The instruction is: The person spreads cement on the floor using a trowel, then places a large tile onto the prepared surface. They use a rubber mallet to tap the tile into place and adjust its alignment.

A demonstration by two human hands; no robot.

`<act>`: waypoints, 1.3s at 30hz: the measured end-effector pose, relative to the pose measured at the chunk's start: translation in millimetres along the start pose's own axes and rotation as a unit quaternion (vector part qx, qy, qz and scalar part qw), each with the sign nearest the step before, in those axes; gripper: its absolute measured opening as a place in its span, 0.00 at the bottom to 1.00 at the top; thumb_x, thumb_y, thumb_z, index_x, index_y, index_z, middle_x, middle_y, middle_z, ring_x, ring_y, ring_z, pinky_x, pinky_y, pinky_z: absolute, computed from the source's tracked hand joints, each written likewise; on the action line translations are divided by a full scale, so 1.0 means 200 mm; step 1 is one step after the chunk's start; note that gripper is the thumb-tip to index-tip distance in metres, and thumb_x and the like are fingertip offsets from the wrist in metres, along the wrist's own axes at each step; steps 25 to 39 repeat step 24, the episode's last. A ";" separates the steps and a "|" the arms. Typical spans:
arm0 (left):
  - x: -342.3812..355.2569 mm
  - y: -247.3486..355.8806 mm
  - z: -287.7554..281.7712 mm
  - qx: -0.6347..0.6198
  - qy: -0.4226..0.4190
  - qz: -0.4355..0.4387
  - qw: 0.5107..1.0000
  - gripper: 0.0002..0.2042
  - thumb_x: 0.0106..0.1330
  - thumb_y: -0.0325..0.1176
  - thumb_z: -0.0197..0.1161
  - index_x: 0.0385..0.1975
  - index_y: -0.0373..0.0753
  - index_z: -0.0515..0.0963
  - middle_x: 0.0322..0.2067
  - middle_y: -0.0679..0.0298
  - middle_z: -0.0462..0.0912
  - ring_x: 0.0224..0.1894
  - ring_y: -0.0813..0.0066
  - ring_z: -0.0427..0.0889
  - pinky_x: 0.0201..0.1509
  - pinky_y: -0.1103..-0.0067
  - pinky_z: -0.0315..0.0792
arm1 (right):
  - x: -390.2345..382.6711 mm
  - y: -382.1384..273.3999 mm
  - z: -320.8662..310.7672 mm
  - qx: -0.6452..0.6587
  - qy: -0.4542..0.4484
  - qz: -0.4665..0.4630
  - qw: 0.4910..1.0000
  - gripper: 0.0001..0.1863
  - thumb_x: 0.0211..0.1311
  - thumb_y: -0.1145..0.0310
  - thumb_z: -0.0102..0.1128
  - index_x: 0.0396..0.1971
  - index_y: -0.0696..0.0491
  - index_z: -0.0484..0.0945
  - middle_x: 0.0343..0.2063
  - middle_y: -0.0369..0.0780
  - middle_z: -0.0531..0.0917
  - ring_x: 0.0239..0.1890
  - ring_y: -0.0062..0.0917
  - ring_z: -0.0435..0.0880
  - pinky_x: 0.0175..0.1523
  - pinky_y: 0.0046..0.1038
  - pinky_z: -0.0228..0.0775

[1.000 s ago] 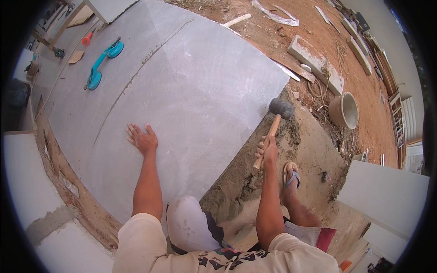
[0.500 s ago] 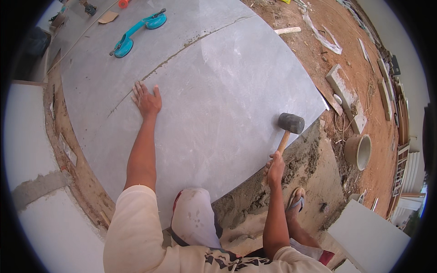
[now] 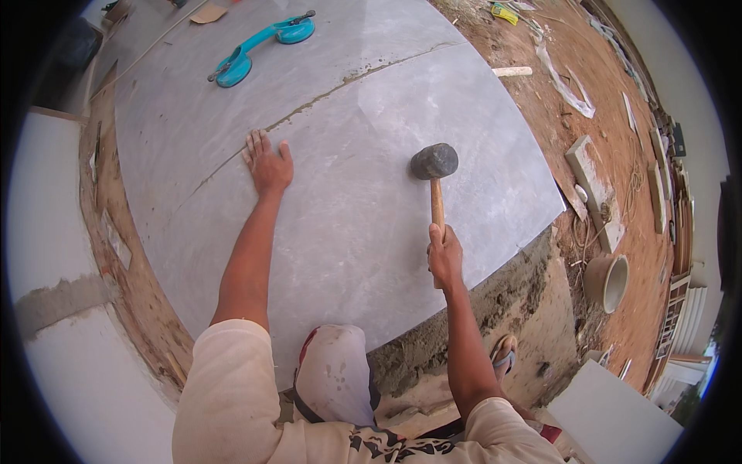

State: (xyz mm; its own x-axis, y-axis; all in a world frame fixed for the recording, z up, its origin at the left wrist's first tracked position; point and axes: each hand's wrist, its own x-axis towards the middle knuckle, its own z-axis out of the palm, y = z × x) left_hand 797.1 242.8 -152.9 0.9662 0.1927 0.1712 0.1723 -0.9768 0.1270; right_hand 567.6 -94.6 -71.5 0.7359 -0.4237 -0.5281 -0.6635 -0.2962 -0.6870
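My left hand [image 3: 269,164] lies flat with fingers spread on a large grey floor tile [image 3: 348,240], its fingertips at the joint [image 3: 321,97] with the tile beyond. Grey mortar shows along part of that joint. In my right hand [image 3: 445,259] is the wooden handle of a rubber mallet [image 3: 435,162], fingers wrapped round it. The mallet's black head is over the right half of the tile; whether it touches the surface I cannot tell. A blue double suction cup lifter [image 3: 265,48] rests on the far tile.
Wet mortar [image 3: 433,340] borders the tile's near right edge, beside my sandalled foot [image 3: 504,354]. On the reddish dirt at right are a round bucket [image 3: 607,283], a concrete-like block [image 3: 593,185] and white plastic scraps [image 3: 560,77]. White wall blocks [image 3: 58,185] stand at left.
My right hand has carried the mallet left, from near the tile's right edge toward its middle. The left hand stays flat on the tile. The whole view has shifted slightly.
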 end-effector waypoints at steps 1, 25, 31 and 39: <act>0.00 0.00 0.00 -0.004 -0.003 -0.003 1.000 0.34 0.74 0.51 0.44 0.72 0.31 0.55 0.74 0.52 0.52 0.77 0.59 0.46 0.80 0.63 0.36 | 0.00 -0.05 0.02 -0.004 -0.002 -0.015 1.000 0.26 0.74 0.47 0.48 0.36 0.59 0.74 0.20 0.41 0.77 0.25 0.29 0.78 0.35 0.35 0.70; 0.03 -0.05 0.05 -0.035 0.028 0.030 0.999 0.26 0.75 0.47 0.47 0.68 0.39 0.65 0.72 0.52 0.57 0.76 0.55 0.48 0.79 0.62 0.39 | 0.37 -0.88 0.33 -0.083 -0.046 -0.246 0.965 0.25 0.73 0.49 0.48 0.50 0.58 0.65 0.26 0.59 0.82 0.32 0.58 0.82 0.40 0.54 0.72; 0.03 -0.05 0.05 -0.035 0.028 0.030 0.999 0.26 0.75 0.47 0.47 0.68 0.39 0.65 0.72 0.52 0.57 0.76 0.55 0.48 0.79 0.62 0.39 | 0.37 -0.88 0.33 -0.083 -0.046 -0.246 0.965 0.25 0.73 0.49 0.48 0.50 0.58 0.65 0.26 0.59 0.82 0.32 0.58 0.82 0.40 0.54 0.72; 0.03 -0.05 0.05 -0.035 0.028 0.030 0.999 0.26 0.75 0.47 0.47 0.68 0.39 0.65 0.72 0.52 0.57 0.76 0.55 0.48 0.79 0.62 0.39 | 0.37 -0.88 0.33 -0.083 -0.046 -0.246 0.965 0.25 0.73 0.49 0.48 0.50 0.58 0.65 0.26 0.59 0.82 0.32 0.58 0.82 0.40 0.54 0.72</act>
